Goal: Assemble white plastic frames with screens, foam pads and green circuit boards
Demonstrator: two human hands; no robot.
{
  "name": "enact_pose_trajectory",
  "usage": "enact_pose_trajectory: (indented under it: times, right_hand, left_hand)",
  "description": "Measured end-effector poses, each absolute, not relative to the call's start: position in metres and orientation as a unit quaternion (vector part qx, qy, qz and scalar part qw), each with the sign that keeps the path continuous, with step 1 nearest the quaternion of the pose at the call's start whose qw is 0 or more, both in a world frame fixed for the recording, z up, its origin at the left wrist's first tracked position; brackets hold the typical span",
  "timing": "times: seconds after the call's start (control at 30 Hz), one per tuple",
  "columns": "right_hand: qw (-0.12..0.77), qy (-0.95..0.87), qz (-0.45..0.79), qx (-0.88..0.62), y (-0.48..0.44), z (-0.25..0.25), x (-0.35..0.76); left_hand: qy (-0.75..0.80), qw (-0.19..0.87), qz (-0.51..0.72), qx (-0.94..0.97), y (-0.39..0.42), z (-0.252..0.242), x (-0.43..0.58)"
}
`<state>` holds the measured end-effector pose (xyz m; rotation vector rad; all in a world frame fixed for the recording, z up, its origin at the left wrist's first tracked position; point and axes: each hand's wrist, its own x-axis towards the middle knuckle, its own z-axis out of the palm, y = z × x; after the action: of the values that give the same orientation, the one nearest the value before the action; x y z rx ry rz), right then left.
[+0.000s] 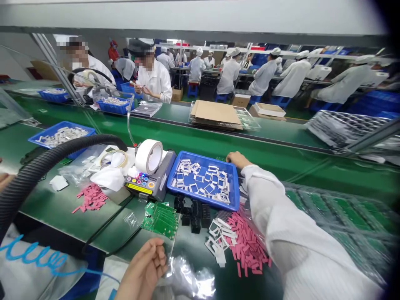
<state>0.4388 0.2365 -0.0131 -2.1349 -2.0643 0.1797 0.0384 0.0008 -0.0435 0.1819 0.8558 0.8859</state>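
My left hand is at the bottom of the view, fingers curled on a clear plastic bag. Above it lies a stack of green circuit boards. My right hand reaches across in a white sleeve and rests by the far corner of a blue tray. That tray holds white-framed square pieces. Nearer me are black blocks, loose white frames and a heap of pink strips.
A tape dispenser with a white roll stands left of the tray. A black corrugated hose crosses the left side. Clear-wrapped boards lie under my right arm. Co-workers in white sit beyond the green conveyor belt.
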Motion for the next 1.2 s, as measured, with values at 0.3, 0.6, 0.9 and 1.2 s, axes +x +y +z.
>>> enact_pose_trajectory:
  times: [0.3, 0.6, 0.9, 1.2]
  right_hand:
    - [0.151, -0.721, 0.048, -0.674, 0.13, 0.051, 0.384]
    - [0.031, -0.748, 0.138, -0.649, -0.004, -0.027, 0.288]
    - [0.13, -0.714, 0.176, -0.665, -0.003, -0.014, 0.279]
    - [0.19, -0.777, 0.264, -0.539, -0.003, -0.015, 0.22]
  left_hand:
    - [0.402, 0.802, 0.431, 0.095, -0.001, -0.033, 0.043]
    - [0.39, 0.818, 0.41, 0.108, 0.001, -0.037, 0.045]
    - [0.358, 0.85, 0.332, 0.199, -0.003, -0.034, 0.065]
    - [0.406, 0.766, 0.411, 0.281, -0.002, -0.05, 0.063]
